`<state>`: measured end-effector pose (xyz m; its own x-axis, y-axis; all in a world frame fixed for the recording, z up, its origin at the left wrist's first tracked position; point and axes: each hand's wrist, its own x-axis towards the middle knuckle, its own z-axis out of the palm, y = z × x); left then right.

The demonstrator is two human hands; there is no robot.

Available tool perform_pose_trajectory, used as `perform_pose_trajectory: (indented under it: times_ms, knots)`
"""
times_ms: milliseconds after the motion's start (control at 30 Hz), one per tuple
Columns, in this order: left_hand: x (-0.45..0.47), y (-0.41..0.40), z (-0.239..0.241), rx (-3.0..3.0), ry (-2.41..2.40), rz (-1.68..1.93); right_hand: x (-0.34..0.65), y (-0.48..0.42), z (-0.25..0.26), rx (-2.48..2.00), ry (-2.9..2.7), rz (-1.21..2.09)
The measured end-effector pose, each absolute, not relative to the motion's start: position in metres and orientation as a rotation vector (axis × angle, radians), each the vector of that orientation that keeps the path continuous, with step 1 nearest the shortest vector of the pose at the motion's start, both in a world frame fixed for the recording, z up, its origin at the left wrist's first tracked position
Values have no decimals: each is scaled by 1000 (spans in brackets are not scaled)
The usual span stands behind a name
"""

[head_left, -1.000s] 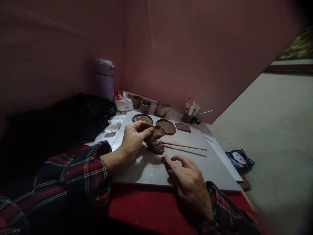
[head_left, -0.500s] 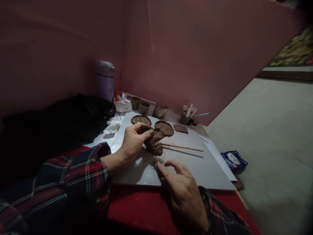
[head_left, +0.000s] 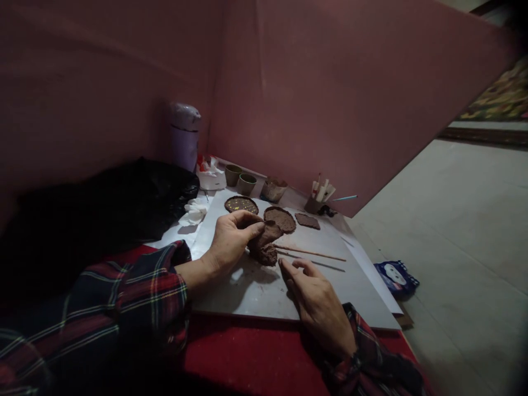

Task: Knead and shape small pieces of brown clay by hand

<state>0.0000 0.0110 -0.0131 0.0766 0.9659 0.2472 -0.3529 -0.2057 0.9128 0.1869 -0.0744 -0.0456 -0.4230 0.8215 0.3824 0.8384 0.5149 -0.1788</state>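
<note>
My left hand [head_left: 237, 236] is closed, thumb and fingers pinching the upper edge of a thin, curved piece of brown clay [head_left: 267, 234]. Below that piece is a rough clay lump [head_left: 268, 256]; whether the two are joined I cannot tell. My right hand [head_left: 317, 297] is just to the right of the lump, low over the white board [head_left: 350, 297], its fingers loosely bent and apart with nothing visible between them. A thin brown stick [head_left: 313, 253] lies beside the clay. Behind it are a round clay disc [head_left: 281, 220], a yellow-speckled disc [head_left: 241, 205] and a small rectangular slab [head_left: 307, 221].
At the back stand two cups [head_left: 247, 184], a glass bowl [head_left: 273, 190] and a holder of tools [head_left: 314, 204]. Crumpled tissue [head_left: 193, 213], a black bag [head_left: 136, 203] and a purple bottle [head_left: 184, 146] are on the left. Pink panels [head_left: 313, 99] wall the table.
My right hand has moved up and right, from the board's front part to beside the clay lump. My left hand keeps its pinch on the clay piece. The view has shifted slightly.
</note>
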Motion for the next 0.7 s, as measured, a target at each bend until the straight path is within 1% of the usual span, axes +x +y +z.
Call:
perform_pose_trajectory:
  times_ms: [200, 333, 467, 600, 700]
  knots:
    - [0, 11, -14, 1154, 747, 1414, 186, -93, -36, -1165, -2360, 78]
    - [1, 12, -15, 1152, 753, 1405, 195, -106, -26, -1215, -2242, 115]
    - [1, 12, -16, 1151, 754, 1402, 191, -114, -29, -1245, -2301, 72]
    - [1, 12, -16, 1162, 751, 1404, 185, -105, -38, -1292, -2325, 42]
    - [1, 13, -17, 1177, 749, 1406, 190, -90, -38, -1351, -2225, 24]
